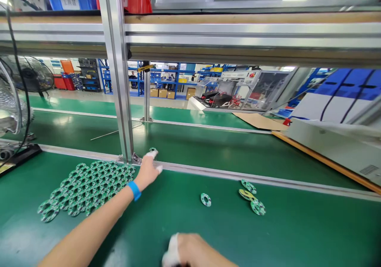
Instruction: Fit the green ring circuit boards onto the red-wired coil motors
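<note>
Green bench (178, 211): rings (86, 185) lie packed at left, presumably to save space; left hand (148, 173), thumb spread wide, meets a far ring (152, 149); right hand (188, 248), near (blurred; grip unclear).

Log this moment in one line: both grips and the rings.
Left grip: open at ring beyond rail, contact unclear | Right grip: low, blurred, unclear | Ring cluster: left of lone ring

Grn rings (88, 185) flat, clustered L; loose ring (208, 202) nr ctr.
</note>
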The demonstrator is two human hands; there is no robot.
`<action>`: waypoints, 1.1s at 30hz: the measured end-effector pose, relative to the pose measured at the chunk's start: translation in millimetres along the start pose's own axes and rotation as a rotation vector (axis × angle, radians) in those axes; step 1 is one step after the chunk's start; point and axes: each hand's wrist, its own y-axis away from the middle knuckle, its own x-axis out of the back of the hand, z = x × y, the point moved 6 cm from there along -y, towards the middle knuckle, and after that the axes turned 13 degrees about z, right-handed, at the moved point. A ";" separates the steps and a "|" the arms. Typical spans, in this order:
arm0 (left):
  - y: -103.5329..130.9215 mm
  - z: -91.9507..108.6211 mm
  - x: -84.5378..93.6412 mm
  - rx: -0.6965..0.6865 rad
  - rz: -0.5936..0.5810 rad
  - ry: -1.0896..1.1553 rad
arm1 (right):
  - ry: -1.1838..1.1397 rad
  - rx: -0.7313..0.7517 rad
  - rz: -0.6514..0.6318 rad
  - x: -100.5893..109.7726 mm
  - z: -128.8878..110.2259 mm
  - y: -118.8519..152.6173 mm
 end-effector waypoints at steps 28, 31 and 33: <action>104.4 32.5 -12.4 -0.344 -0.431 0.072 | 0.589 0.500 0.426 10.1 -18.1 2.9; 103.7 30.9 -12.8 -0.319 -0.438 0.072 | 0.352 0.273 0.439 36.8 0.4 -3.6; 103.1 30.0 -13.2 -0.307 -0.447 0.091 | 0.307 -0.010 0.579 68.1 31.5 -4.0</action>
